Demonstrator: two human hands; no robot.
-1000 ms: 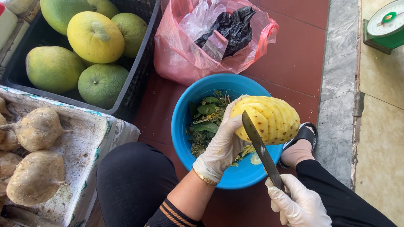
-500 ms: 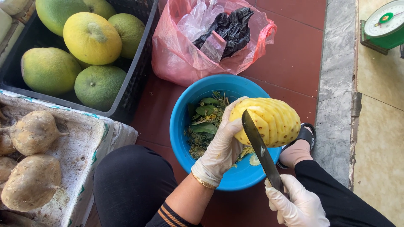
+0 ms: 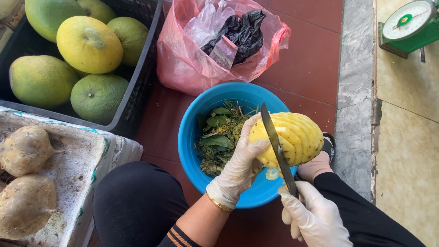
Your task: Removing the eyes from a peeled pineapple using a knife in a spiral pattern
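Note:
My left hand (image 3: 241,165), in a pale glove, holds a peeled yellow pineapple (image 3: 292,137) over a blue bowl (image 3: 192,132). My right hand (image 3: 311,215), also gloved, grips a long dark knife (image 3: 275,142). The blade lies across the left part of the pineapple, its tip pointing away from me. Green peelings and leaf scraps (image 3: 219,139) fill the left side of the bowl.
A black crate (image 3: 137,87) of large green and yellow pomelos (image 3: 89,43) stands at the upper left. A white foam box (image 3: 87,164) with brown tubers (image 3: 25,148) is at the left. A pink plastic bag (image 3: 192,59) lies behind the bowl. A green scale (image 3: 407,25) stands upper right.
The knife has moved up onto the pineapple, its blade now lying across the fruit. The left hand has turned the pineapple slightly.

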